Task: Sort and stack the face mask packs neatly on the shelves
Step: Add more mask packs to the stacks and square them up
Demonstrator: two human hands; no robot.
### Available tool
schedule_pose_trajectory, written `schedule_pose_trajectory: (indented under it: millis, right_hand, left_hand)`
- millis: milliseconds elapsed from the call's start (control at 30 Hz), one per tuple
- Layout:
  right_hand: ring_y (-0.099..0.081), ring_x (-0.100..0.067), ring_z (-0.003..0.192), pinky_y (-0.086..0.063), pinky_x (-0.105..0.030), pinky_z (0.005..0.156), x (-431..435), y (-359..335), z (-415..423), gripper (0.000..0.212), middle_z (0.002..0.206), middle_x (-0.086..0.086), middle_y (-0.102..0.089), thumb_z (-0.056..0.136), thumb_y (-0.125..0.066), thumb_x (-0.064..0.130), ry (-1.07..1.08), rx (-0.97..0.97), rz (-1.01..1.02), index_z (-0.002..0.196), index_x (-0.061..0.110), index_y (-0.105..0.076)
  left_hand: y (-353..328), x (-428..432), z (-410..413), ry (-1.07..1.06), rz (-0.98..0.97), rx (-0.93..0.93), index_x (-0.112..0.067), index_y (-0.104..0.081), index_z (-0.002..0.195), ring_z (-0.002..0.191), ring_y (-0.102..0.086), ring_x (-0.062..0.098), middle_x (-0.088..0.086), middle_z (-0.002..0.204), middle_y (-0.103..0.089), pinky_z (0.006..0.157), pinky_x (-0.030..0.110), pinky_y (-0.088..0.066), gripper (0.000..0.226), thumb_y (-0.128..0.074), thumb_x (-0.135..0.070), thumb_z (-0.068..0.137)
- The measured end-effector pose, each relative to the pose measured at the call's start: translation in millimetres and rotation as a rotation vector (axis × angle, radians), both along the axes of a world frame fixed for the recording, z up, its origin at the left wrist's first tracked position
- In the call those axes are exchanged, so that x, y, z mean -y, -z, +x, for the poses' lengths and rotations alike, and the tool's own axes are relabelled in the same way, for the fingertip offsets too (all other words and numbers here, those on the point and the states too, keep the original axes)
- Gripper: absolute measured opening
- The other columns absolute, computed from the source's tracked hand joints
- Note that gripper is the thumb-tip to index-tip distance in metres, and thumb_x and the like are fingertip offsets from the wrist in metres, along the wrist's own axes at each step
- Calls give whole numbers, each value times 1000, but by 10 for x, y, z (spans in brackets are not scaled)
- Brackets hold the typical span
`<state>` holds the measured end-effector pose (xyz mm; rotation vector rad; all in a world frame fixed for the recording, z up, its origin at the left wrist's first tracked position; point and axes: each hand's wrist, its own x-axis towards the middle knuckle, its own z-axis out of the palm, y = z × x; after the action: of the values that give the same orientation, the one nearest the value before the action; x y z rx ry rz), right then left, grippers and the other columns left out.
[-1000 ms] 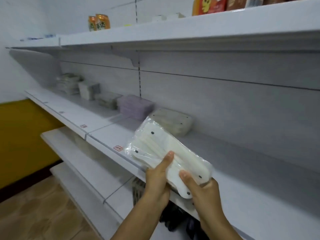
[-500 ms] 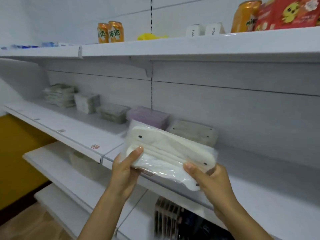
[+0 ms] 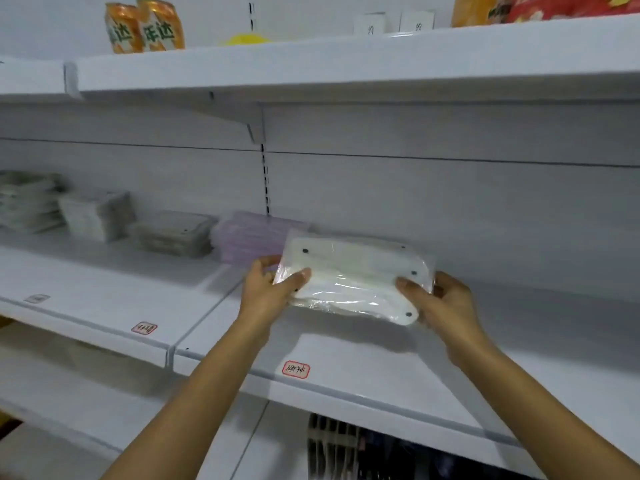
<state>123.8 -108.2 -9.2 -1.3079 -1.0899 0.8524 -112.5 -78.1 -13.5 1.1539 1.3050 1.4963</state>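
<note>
A clear plastic pack of white face masks [image 3: 349, 282] is held level just above the middle shelf [image 3: 363, 362], near its back. My left hand [image 3: 268, 289] grips the pack's left end, thumb on top. My right hand [image 3: 441, 303] grips its right end the same way. A grey pack seen earlier at this spot is hidden behind the held pack. To the left along the shelf's back lie a lilac pack [image 3: 249, 237], a grey-green pack [image 3: 173, 233], a white stack [image 3: 97, 214] and a taller stack [image 3: 27, 202].
The upper shelf [image 3: 346, 64] overhangs close above and carries orange cans [image 3: 143, 26], small white boxes [image 3: 394, 22] and red snack bags. Red-edged price labels [image 3: 295, 369] sit on the shelf front. Dark goods [image 3: 346, 445] fill the shelf below.
Both hands have carried the pack forward and down over the shelf, levelling it, so it now covers the grey pack at the back. The view has moved closer to the shelf.
</note>
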Motion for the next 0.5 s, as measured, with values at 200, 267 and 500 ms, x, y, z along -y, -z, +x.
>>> schedule_pose_trajectory:
  millis: [200,267,500]
  right_hand:
    - [-53,-11,44,-37,-23,46,-1045,-365,401,28,60,-6,-56,82,-76,27,30,74,-54,74,11,-54]
    - [-58,-16,52,-37,-25,48,-1347,-342,416,31,65,-11,-60,83,-75,29,31,113,-119,71,11,-52]
    - [-63,-25,69,-46,-28,53,-1990,144,484,43,90,-16,-68,74,-80,34,75,238,-310,93,-2,-66]
  left_hand:
    - [-347,-1113,408,-32,42,-287,-10,-46,130,108,-54,22,8,122,-52,85,28,-45,62,-80,-25,79]
    - [-339,-1391,479,-60,31,-369,-11,-46,130,106,-55,24,10,122,-55,85,29,-45,61,-78,-27,80]
    - [0,-1802,672,-130,-66,-893,-17,-46,129,112,-51,28,13,134,-48,89,36,-44,53,-70,-32,84]
